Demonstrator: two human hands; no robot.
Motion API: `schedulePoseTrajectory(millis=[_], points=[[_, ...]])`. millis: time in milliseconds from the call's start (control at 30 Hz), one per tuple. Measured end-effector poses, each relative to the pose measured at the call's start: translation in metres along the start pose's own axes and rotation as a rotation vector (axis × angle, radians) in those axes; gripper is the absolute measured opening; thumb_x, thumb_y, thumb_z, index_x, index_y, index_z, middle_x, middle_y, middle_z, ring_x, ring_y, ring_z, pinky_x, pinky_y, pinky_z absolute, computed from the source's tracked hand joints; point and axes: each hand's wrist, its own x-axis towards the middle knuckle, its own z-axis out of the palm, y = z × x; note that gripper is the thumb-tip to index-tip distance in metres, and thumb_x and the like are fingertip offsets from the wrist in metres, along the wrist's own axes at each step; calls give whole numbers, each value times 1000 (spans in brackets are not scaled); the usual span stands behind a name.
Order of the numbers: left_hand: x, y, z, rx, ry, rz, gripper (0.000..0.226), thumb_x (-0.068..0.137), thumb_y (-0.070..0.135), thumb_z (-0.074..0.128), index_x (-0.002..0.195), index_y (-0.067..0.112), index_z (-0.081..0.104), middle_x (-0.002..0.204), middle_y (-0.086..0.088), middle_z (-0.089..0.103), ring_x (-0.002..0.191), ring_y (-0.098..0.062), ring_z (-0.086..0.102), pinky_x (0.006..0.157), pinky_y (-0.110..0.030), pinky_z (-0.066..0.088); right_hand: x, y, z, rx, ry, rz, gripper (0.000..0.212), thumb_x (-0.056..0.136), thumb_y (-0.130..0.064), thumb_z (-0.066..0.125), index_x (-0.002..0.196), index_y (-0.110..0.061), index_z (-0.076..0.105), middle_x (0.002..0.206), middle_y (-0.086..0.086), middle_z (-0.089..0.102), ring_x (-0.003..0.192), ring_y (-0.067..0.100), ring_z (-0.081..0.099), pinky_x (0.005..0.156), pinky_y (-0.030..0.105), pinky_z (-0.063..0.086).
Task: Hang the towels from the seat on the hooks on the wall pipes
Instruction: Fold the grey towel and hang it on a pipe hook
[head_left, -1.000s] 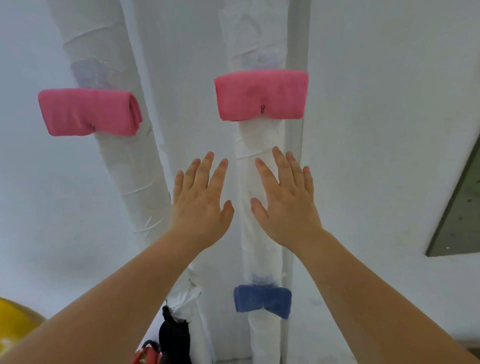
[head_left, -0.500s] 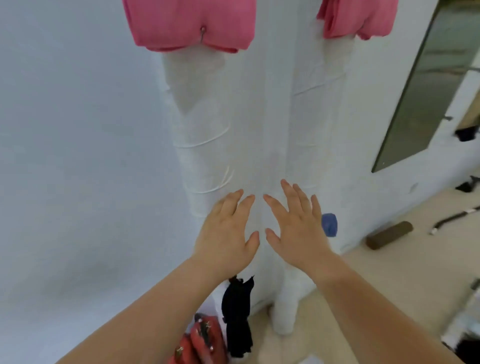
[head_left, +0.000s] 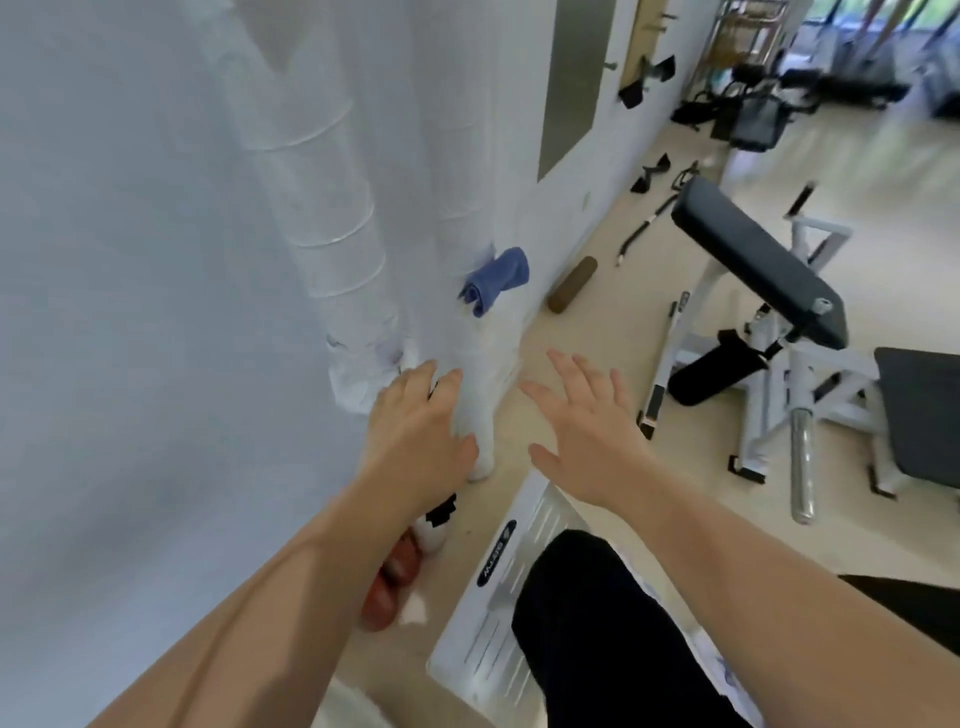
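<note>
Left hand (head_left: 415, 426) and right hand (head_left: 582, 431) hover spread and empty near the foot of the pipe (head_left: 480, 364), where the blue towel (head_left: 493, 280) bunched higher up could slip off, though blur hides how firmly it is caught.

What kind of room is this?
Most likely a gym: a padded bench on a white steel frame, a brown foam roller on the floor by the wall, and blurred exercise machines farther back.

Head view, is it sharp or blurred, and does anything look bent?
Head view: motion-smeared overall, worst on the far gym machines; blue towel, left hand and right hand are readable; the wide-angle lens bows the wrapped pipes and tilts the floor; light soft, no glare.
</note>
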Motion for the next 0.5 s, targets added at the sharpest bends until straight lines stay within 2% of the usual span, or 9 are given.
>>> schedulePoseTrajectory(millis=[100, 333, 500], points=[[-14, 13, 26, 22, -75, 41, 74, 90, 49, 56, 154, 21, 33, 161, -10, 30, 145, -32, 31, 120, -44, 28, -31, 17, 13, 0, -45, 95, 71, 92, -51, 55, 154, -39, 24, 168, 3, -6, 155, 29, -5, 123, 57, -3], [-37, 62, 102, 66, -287, 173, 67, 88, 48, 48, 148, 20, 35, 151, -13, 40, 139, -36, 39, 115, -49, 34, -112, 76, 76, 7, -211, 270, 68, 95, -54, 48, 155, -38, 20, 168, 4, -7, 155, 31, -2, 122, 56, 2], [-45, 129, 162, 57, -473, 250, 71, 93, 48, 53, 155, 23, 28, 161, -7, 28, 147, -31, 27, 120, -46, 28, -190, 137, 123, 83, -373, 462, 69, 96, -52, 49, 156, -35, 20, 168, 4, -8, 155, 32, -3, 123, 57, 3]])
